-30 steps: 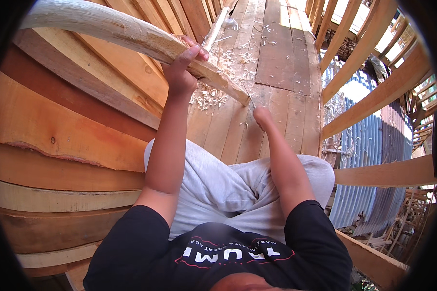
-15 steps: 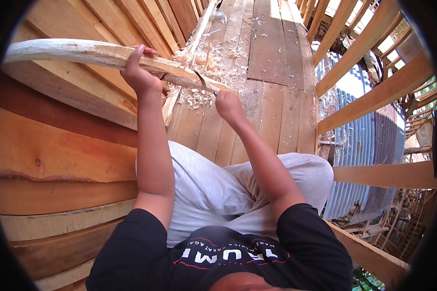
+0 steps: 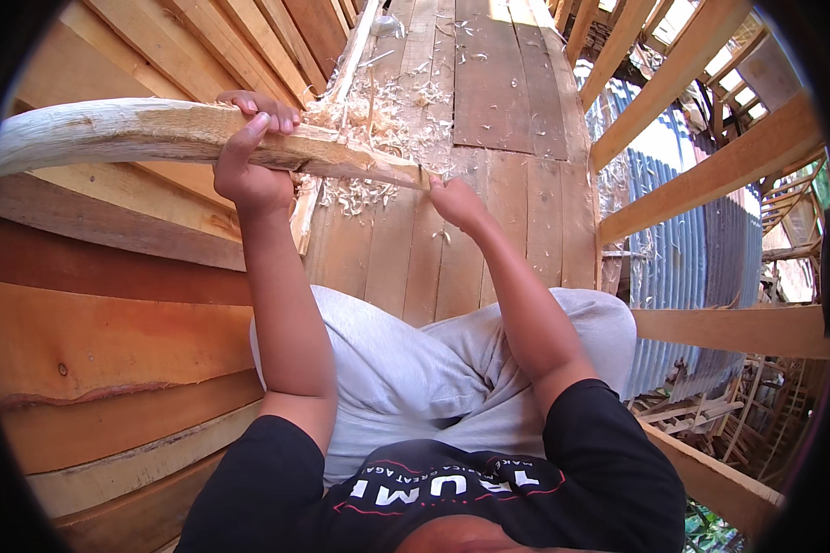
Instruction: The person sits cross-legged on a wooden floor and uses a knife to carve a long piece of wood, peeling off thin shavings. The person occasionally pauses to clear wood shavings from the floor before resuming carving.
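A long, pale wooden pole (image 3: 175,129) runs across the upper left of the head view, its bark gone and its right part cut to flat faces that narrow to the tip. My left hand (image 3: 256,170) is closed around its middle, thumb on the near side and fingers over the far side. At the pole's right tip, my right hand (image 3: 459,203) is closed on a knife (image 3: 423,176). Only a short dark piece of the blade shows against the wood; the handle is hidden in my fist.
Curled wood shavings (image 3: 378,124) lie heaped on the plank floor (image 3: 498,184) beyond the pole. Stacked boards (image 3: 120,336) stand close on my left. A slatted wooden railing (image 3: 710,175) rises on the right, with corrugated metal sheets (image 3: 682,267) beyond it. My crossed legs (image 3: 387,359) are close below.
My right hand and the knife have slid rightward along the pole to its tip. The view has shifted slightly. My left hand keeps its grip.
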Action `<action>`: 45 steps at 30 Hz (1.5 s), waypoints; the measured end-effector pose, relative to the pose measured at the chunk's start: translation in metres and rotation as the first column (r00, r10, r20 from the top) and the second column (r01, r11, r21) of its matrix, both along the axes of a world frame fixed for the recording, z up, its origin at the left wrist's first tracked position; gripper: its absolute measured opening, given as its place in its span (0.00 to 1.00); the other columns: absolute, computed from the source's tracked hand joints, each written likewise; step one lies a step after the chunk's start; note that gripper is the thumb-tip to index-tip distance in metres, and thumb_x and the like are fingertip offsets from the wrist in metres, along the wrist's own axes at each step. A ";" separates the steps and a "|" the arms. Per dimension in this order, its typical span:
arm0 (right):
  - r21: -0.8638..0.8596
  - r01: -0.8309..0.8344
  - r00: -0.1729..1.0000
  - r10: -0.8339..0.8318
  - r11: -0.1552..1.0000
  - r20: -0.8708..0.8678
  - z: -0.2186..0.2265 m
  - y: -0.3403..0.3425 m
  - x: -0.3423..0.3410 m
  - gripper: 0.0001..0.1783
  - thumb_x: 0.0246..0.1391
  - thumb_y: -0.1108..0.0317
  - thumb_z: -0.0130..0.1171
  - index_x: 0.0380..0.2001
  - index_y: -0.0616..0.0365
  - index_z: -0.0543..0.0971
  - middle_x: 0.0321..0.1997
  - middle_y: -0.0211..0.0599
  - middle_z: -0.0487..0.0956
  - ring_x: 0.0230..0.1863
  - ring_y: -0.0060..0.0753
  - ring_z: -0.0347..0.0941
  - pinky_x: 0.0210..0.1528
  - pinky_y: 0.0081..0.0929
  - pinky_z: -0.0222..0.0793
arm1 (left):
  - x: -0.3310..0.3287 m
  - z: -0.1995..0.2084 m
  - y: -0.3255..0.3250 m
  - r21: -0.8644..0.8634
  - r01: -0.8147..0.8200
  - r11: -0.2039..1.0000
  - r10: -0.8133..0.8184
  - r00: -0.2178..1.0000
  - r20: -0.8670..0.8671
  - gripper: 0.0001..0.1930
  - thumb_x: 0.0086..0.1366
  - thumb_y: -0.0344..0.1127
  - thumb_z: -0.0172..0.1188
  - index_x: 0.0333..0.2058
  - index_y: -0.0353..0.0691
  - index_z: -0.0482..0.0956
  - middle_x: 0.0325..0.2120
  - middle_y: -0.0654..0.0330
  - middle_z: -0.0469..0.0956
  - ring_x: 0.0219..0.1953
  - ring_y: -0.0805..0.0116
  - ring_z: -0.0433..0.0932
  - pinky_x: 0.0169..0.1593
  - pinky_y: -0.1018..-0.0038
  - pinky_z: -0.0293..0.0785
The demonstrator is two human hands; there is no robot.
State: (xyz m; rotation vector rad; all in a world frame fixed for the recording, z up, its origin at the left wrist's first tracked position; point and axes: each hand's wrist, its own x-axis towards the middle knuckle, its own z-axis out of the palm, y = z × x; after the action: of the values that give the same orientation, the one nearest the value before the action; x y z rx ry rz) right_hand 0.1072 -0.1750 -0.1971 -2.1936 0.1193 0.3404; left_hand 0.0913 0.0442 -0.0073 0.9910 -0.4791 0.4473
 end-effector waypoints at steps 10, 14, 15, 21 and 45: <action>0.124 -0.044 0.999 0.044 0.991 0.007 0.037 0.020 -0.014 0.30 0.65 0.50 0.42 0.21 0.68 0.75 0.23 0.57 0.76 0.27 0.52 0.74 0.35 0.46 0.66 | -0.011 0.006 -0.006 0.052 0.000 0.999 -0.002 1.000 0.027 0.12 0.48 0.30 0.53 0.33 0.42 0.64 0.22 0.62 0.62 0.26 0.70 0.62 0.39 0.68 0.64; 0.017 0.002 1.000 -0.002 1.000 -0.019 0.036 0.011 -0.011 0.30 0.65 0.51 0.43 0.22 0.69 0.75 0.22 0.57 0.76 0.27 0.52 0.74 0.35 0.46 0.66 | -0.007 0.002 -0.004 0.031 0.062 0.998 -0.064 0.996 0.065 0.13 0.47 0.28 0.53 0.33 0.41 0.63 0.21 0.60 0.64 0.25 0.68 0.63 0.39 0.68 0.65; 0.078 -0.038 0.999 0.035 0.996 0.040 0.042 0.017 -0.015 0.31 0.65 0.50 0.42 0.21 0.70 0.74 0.20 0.55 0.74 0.25 0.50 0.73 0.33 0.45 0.66 | -0.009 0.002 -0.005 0.048 0.077 0.996 -0.081 0.994 0.079 0.13 0.47 0.28 0.53 0.33 0.41 0.63 0.21 0.59 0.63 0.25 0.68 0.63 0.38 0.68 0.65; 0.116 -0.021 0.999 0.018 0.993 0.032 0.037 0.012 -0.014 0.31 0.65 0.50 0.41 0.22 0.69 0.75 0.20 0.57 0.74 0.27 0.53 0.74 0.36 0.45 0.67 | -0.011 0.007 -0.024 0.076 0.015 0.997 -0.019 0.998 0.056 0.12 0.49 0.29 0.52 0.35 0.43 0.64 0.22 0.62 0.61 0.26 0.70 0.61 0.39 0.68 0.62; 0.074 0.012 0.999 -0.008 0.997 -0.045 0.009 -0.002 -0.006 0.30 0.65 0.51 0.42 0.35 0.74 0.78 0.35 0.65 0.79 0.42 0.60 0.77 0.47 0.47 0.69 | -0.011 0.005 -0.020 0.070 0.000 0.998 -0.004 0.998 0.060 0.13 0.49 0.31 0.54 0.35 0.43 0.65 0.22 0.63 0.62 0.26 0.72 0.61 0.40 0.68 0.61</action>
State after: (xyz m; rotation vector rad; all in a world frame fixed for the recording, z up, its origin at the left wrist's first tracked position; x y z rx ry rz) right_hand 0.1009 -0.1773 -0.1883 -2.1121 0.1397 0.3820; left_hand 0.0799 0.0242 -0.0026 1.0471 -0.5531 0.4623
